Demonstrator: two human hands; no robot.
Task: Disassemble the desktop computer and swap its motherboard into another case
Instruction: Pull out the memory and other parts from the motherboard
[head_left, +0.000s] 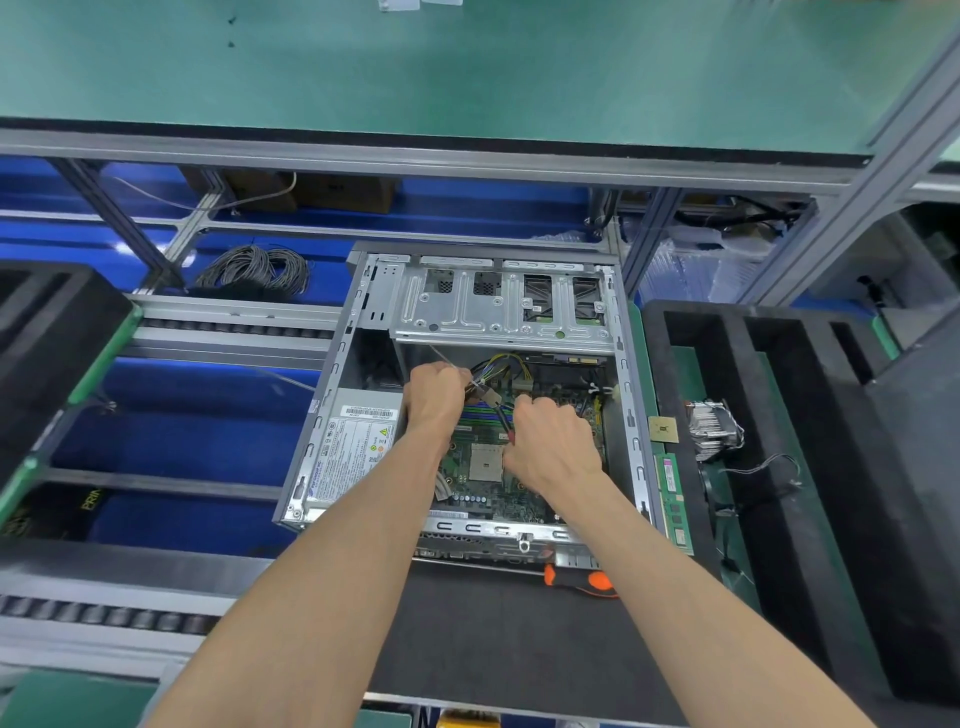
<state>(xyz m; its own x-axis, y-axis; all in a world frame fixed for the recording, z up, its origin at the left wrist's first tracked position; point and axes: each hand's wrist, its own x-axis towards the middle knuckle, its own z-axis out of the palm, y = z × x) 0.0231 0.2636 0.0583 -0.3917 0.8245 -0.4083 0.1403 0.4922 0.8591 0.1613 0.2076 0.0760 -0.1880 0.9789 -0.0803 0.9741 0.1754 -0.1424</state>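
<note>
While we look down from head height, one open computer case (332, 395) lies flat on a dark mat (519, 634), with its green motherboard (488, 483) still seated inside, right of one silver power supply (348, 457). We have two bare hands inside the case. Our left hand (434, 397) is curled round a bundle of coloured cables (498, 366) at the far edge of the board. Our right hand (553, 441) is curled just beside it over the board; we cannot tell whether it holds anything. One metal drive cage (498, 306) spans the far end of the case. Near the case, one orange-handled screwdriver (582, 579) lies on the mat. To the right we count one processor chip (663, 429), one memory stick (674, 499) and one heatsink (714, 428), resting on black foam (810, 467). Far left, two coils of grey cable (254, 267) lie side by side.
</note>
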